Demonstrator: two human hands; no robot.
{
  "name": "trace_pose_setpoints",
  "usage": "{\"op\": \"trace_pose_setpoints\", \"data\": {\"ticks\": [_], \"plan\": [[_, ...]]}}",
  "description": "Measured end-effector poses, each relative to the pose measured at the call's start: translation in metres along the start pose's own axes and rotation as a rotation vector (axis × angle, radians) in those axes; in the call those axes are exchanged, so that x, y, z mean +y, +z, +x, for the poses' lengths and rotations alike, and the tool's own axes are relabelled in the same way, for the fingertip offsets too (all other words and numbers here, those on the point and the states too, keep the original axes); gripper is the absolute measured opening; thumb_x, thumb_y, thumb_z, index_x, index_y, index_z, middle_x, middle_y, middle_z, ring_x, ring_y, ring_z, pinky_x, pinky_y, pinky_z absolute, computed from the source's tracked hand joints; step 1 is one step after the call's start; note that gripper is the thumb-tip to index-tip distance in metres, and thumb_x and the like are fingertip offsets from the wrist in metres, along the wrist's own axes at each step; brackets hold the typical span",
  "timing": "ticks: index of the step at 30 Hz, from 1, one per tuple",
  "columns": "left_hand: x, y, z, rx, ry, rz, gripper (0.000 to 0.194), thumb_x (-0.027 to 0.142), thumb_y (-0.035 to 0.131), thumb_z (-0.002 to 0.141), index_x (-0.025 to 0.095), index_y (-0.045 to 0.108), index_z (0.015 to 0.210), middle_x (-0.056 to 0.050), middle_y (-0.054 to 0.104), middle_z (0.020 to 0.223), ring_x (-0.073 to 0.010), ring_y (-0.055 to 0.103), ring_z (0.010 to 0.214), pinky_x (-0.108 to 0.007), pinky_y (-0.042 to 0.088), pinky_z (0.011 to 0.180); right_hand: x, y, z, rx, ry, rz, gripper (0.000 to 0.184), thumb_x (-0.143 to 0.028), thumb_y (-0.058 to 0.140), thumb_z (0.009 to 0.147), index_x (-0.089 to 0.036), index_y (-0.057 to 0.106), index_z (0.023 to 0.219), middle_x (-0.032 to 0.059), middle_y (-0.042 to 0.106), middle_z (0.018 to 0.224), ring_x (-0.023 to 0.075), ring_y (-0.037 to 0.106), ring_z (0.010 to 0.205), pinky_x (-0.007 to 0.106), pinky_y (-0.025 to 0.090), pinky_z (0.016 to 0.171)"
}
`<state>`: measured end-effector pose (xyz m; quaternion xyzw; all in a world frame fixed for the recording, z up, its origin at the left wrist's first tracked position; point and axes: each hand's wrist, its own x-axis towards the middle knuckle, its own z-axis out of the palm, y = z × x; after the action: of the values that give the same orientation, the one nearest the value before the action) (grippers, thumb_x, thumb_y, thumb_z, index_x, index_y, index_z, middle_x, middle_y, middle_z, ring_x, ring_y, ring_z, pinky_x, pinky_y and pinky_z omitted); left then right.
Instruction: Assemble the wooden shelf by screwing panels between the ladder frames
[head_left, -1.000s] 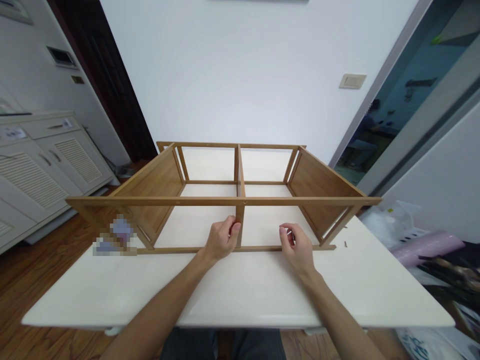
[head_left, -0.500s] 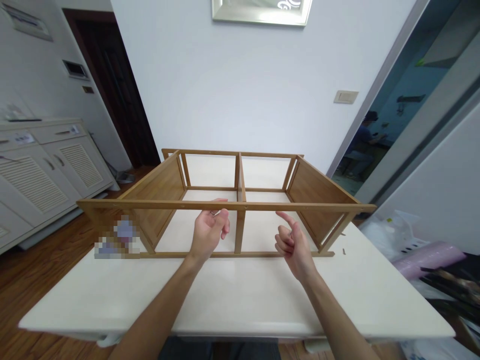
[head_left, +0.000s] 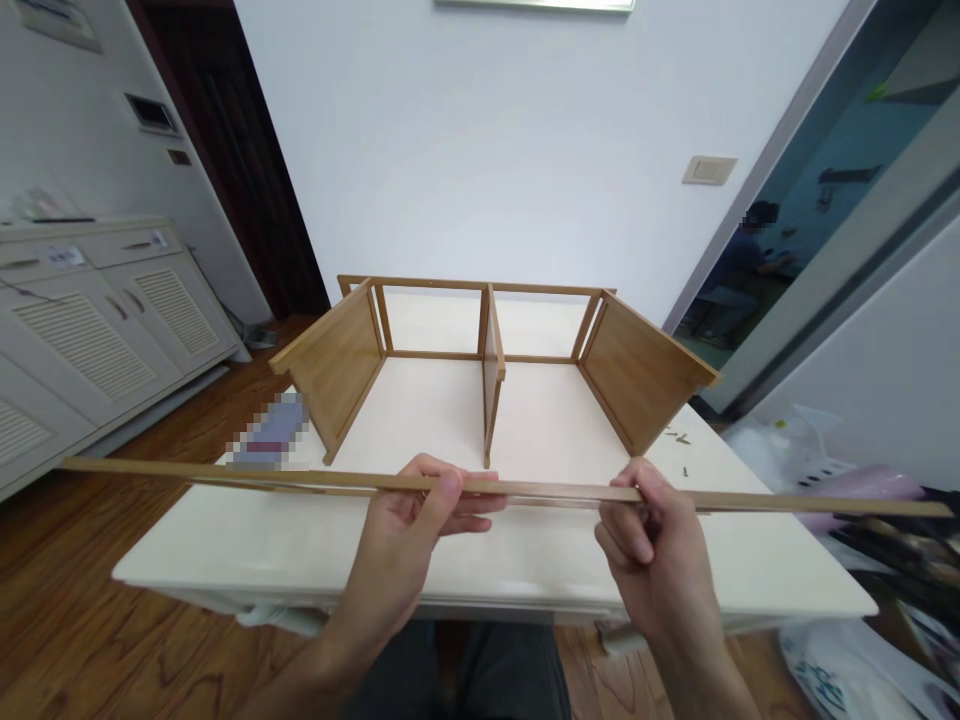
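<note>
I hold a long wooden frame (head_left: 555, 490) level above the near part of the white table, seen almost edge-on. My left hand (head_left: 420, 520) grips it left of its middle, with the thumb on top and fingers beneath. My right hand (head_left: 649, 545) is closed around it further right. Beyond it, the wooden shelf unit (head_left: 491, 370) lies on the table, its near side open. Its left panel (head_left: 337, 370), middle divider and right panel (head_left: 645, 380) stand joined to the far frame (head_left: 427, 284). The held frame is apart from these panels.
Small fastener-like pieces (head_left: 679, 437) lie on the table (head_left: 600, 575) to the right. A blurred-out bluish item (head_left: 274, 430) lies at its left. Bags and a pink roll (head_left: 877, 487) are right of the table. A person (head_left: 739, 265) sits beyond the doorway.
The near frame has come off the panels and moved toward me. Both hands now grip it; before, they were at the unit's near side with fingers partly extended. The view has tilted downward.
</note>
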<state>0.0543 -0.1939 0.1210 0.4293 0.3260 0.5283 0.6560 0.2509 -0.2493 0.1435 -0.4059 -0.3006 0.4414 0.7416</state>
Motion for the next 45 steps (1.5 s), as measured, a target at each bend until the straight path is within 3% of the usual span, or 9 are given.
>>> {"op": "trace_pose_setpoints", "data": {"ticks": [8,11,15,21,29,38,45], "plan": [[-0.01,-0.025,-0.088,-0.011,-0.173,-0.036,0.031,0.047,0.086,0.077,0.023,0.07,0.085,-0.009,0.081,0.107,-0.0274,0.078,0.087,-0.039,0.069,0.07,0.014,-0.022,-0.079,-0.077,-0.082,-0.013,0.027,-0.047,0.069,0.089,-0.026,0.062,0.073,-0.0115,0.026,0.041,0.0053,0.01,0.034,0.019,0.018,0.035],[-0.021,-0.033,-0.108,0.01,-0.222,-0.032,0.031,0.044,0.088,0.076,0.023,0.071,0.09,-0.01,0.08,0.109,-0.0299,0.076,0.1,-0.04,0.068,0.076,0.032,-0.035,-0.097,-0.054,-0.078,-0.022,0.028,-0.045,0.068,0.088,-0.025,0.055,0.073,-0.0104,0.033,0.046,0.0055,0.014,0.036,0.019,0.02,0.037],[-0.041,-0.043,-0.125,0.022,-0.298,-0.077,0.027,0.04,0.087,0.078,0.021,0.07,0.091,-0.011,0.077,0.121,-0.0318,0.072,0.115,-0.044,0.065,0.092,0.062,-0.054,-0.113,-0.022,-0.068,-0.055,0.026,-0.043,0.065,0.089,-0.025,0.05,0.077,-0.0109,0.031,0.049,0.0073,0.019,0.039,0.019,0.025,0.039],[-0.062,-0.051,-0.138,0.02,-0.415,-0.236,0.025,0.029,0.086,0.078,0.021,0.065,0.088,-0.01,0.074,0.129,-0.0288,0.068,0.125,-0.043,0.057,0.105,0.092,-0.08,-0.126,-0.038,-0.045,-0.102,0.03,-0.047,0.07,0.086,-0.026,0.049,0.083,-0.0105,0.039,0.054,0.0072,0.026,0.041,0.02,0.028,0.043],[-0.074,-0.057,-0.146,-0.058,-0.431,-0.243,0.028,0.029,0.085,0.08,0.02,0.06,0.086,-0.012,0.073,0.131,-0.0318,0.063,0.132,-0.05,0.05,0.113,0.103,-0.1,-0.137,-0.075,0.022,-0.122,0.036,-0.055,0.068,0.085,-0.027,0.046,0.085,-0.0101,0.039,0.05,0.0097,0.029,0.043,0.02,0.027,0.044],[-0.073,-0.056,-0.145,-0.088,-0.384,-0.226,0.026,0.027,0.082,0.083,0.021,0.057,0.082,-0.012,0.073,0.131,-0.031,0.062,0.134,-0.051,0.046,0.115,0.107,-0.104,-0.137,-0.062,0.018,-0.13,0.039,-0.058,0.069,0.084,-0.026,0.047,0.082,-0.0092,0.038,0.05,0.0097,0.027,0.044,0.02,0.026,0.045],[-0.092,-0.067,-0.136,-0.253,-0.316,-0.173,0.03,0.031,0.082,0.086,0.022,0.054,0.081,-0.014,0.074,0.128,-0.0319,0.059,0.137,-0.053,0.039,0.119,0.118,-0.115,-0.126,-0.004,0.073,-0.169,0.041,-0.06,0.073,0.081,-0.024,0.054,0.074,-0.008,0.034,0.05,0.0084,0.024,0.043,0.021,0.023,0.043]]}}
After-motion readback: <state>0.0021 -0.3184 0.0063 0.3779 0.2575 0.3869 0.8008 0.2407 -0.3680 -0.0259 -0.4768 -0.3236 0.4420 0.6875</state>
